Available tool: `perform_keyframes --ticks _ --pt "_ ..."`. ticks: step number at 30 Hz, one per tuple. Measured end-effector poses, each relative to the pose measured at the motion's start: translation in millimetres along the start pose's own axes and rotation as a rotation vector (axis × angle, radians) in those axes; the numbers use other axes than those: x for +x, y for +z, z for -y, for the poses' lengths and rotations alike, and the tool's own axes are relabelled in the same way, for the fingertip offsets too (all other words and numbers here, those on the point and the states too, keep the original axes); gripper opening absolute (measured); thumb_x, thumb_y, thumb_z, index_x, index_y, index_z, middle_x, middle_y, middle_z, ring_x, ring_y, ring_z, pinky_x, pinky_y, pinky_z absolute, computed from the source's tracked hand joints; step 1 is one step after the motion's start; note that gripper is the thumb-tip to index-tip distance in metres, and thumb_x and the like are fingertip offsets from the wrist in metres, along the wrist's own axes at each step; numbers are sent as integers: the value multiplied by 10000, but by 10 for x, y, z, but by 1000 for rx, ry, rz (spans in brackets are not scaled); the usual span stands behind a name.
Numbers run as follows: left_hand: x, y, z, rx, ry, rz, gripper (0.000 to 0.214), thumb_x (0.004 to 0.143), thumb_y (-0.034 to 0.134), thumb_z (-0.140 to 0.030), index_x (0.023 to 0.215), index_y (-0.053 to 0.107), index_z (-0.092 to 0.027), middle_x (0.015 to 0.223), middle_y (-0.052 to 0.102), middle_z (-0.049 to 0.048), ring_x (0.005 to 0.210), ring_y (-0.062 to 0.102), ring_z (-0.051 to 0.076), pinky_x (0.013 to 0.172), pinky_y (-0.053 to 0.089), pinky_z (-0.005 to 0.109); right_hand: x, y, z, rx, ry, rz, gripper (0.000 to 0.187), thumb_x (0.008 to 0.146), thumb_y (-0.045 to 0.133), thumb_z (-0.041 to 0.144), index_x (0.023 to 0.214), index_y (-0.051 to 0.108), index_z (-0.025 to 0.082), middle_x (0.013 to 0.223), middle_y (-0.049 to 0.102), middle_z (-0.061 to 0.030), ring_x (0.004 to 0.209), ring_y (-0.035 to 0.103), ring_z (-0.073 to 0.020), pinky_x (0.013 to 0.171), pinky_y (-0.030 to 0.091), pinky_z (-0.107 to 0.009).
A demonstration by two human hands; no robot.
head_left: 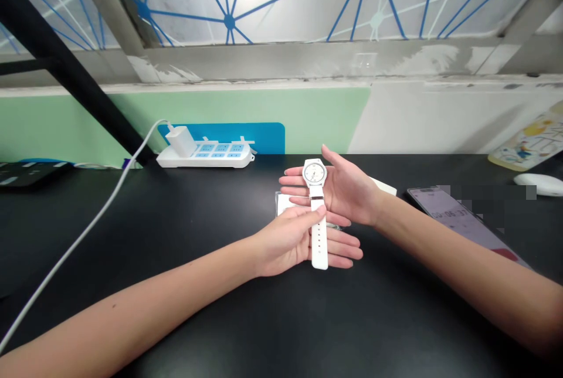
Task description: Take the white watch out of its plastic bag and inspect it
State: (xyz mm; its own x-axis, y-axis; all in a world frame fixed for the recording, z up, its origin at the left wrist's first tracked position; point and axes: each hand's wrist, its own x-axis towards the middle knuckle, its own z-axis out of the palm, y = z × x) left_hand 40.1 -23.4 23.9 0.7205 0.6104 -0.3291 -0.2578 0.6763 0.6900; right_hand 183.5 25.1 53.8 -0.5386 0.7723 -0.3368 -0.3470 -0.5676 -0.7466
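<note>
A white wristwatch (314,173) lies lengthwise across my two hands, its round dial facing up and the holed end of its strap pointing toward me. My left hand (290,240) has its thumb pressed on the white strap, pinning it against the hand, with the fingers stretched out beneath. Palm up, my right hand (347,190) is open, its fingers extended behind the watch head, which rests on or just over them. Partly hidden behind the hands is a flat white item (285,203) with a clear plastic edge; its kind cannot be made out.
A phone (457,220) showing a timer lies on the black table (281,319) at right, near a white mouse-like object (543,184). At the back left stands a power strip (211,158) with a charger (181,140); its white cable (94,220) runs toward me.
</note>
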Motion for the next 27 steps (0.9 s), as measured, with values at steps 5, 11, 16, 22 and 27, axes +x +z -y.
perform_keyframes --ticks 5,11,16,22,27 --pt "-5 30 5 2 -16 -41 392 1047 355 -276 981 648 -24 949 720 213 880 735 257 859 546 424 27 -27 -22 18 26 -4 528 1027 282 393 1081 645 12 989 741 -173 864 732 -203 740 602 -263" --pt "-25 10 12 13 15 27 361 1036 401 -256 1029 675 -19 1010 716 208 930 725 244 921 523 403 18 -3 -13 88 13 -54 663 1028 189 468 1102 621 -29 875 741 -194 722 729 -183 624 598 -226" --pt "-33 25 -12 10 23 5 373 1038 391 -261 1026 671 -15 986 719 212 897 732 248 891 535 410 7 8 6 72 -16 -19 588 1024 246 439 1146 600 -14 972 731 -212 855 733 -210 756 600 -272" --pt "-54 94 -38 -8 21 -61 401 1041 370 -259 962 678 -15 959 722 200 843 733 235 873 536 409 1 -20 9 72 -13 43 596 1009 257 479 1180 597 21 1064 722 -194 940 720 -250 867 577 -372" --pt "-52 107 -32 -10 2 -79 404 1038 383 -268 959 684 -10 995 713 208 864 727 239 910 514 428 6 -26 4 81 -6 30 608 1008 263 477 1195 585 -3 1047 722 -205 929 722 -237 868 574 -340"
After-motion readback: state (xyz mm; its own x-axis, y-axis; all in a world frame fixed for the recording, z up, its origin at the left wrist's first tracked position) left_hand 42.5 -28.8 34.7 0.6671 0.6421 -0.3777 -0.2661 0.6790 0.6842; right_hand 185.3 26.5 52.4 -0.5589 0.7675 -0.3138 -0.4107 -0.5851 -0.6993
